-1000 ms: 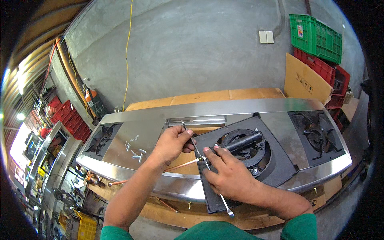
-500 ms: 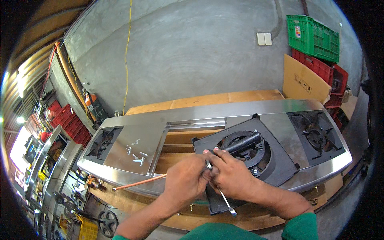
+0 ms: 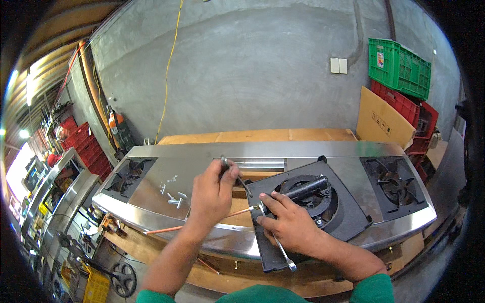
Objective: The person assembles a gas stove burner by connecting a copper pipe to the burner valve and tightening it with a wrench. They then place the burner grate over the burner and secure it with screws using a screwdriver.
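Note:
My left hand (image 3: 214,189) is closed around a metal wrench (image 3: 246,189), held above the stove's open cutout. Its fingers cover most of the tool. My right hand (image 3: 293,224) grips a second, shiny wrench (image 3: 288,260) at the end of the black burner tube (image 3: 308,187); the wrench's shaft sticks out below the palm. A thin copper tube (image 3: 166,230) runs from the left to a brass fitting (image 3: 258,207) beside my right fingertips. The cast burner sits on a black square grate plate (image 3: 353,209), which lies askew on the steel stove top (image 3: 323,149).
Loose bolts (image 3: 174,200) lie on the steel panel at left. Black burners (image 3: 394,187) sit at both stove ends. Wooden boards (image 3: 303,135) run behind and below the stove. At right stand cardboard (image 3: 382,118) and stacked green and red crates (image 3: 399,65). A black wheel (image 3: 124,279) is at lower left.
My left hand has moved up and away from the fitting, carrying a wrench, which uncovers the copper tube's end. My right hand has stayed at the joint with its wrench.

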### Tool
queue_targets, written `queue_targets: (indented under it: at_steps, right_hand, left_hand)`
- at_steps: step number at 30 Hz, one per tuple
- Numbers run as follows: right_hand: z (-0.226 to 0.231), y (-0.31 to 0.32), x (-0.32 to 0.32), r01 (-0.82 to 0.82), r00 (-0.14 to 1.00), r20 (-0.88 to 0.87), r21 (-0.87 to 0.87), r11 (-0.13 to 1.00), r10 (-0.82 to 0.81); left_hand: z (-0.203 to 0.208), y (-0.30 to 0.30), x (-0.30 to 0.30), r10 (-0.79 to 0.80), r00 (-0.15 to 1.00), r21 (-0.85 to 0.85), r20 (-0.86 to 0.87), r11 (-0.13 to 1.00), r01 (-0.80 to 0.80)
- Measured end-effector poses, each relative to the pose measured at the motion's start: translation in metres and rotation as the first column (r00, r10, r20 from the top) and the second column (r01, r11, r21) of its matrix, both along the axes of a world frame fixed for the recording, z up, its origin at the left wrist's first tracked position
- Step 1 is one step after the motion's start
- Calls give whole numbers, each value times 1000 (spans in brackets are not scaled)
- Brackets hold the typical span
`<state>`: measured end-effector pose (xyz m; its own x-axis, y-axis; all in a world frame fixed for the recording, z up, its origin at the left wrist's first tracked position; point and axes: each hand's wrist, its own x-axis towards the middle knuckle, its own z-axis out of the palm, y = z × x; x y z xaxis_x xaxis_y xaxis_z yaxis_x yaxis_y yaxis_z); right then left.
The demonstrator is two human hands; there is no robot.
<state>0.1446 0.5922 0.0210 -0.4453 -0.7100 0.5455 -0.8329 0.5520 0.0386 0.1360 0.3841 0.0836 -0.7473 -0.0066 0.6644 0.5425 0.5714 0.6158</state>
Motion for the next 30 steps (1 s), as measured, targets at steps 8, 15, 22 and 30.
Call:
queue_targets:
  at_steps: [8, 15, 22, 30]
  right_hand:
    - [1, -1, 0, -16, 1000, 2, -26, 1000, 16]
    - [1, 1, 0, -22, 1000, 18, -34, 999, 23]
    - [-2, 0, -1, -19, 1000, -16, -13, 1000, 19]
    - [1, 0, 1, 1, 1000, -22, -82, 997, -3]
  left_hand:
    - [-25, -22, -60, -354, 684, 415, 638, 906, 82]
    - [-30, -25, -73, -382, 546, 413, 746, 908, 71]
    - [-40, -19, -82, -356, 353, 356, 865, 932, 68]
    - [-34, -9, -72, -387, 506, 398, 771, 913, 93]
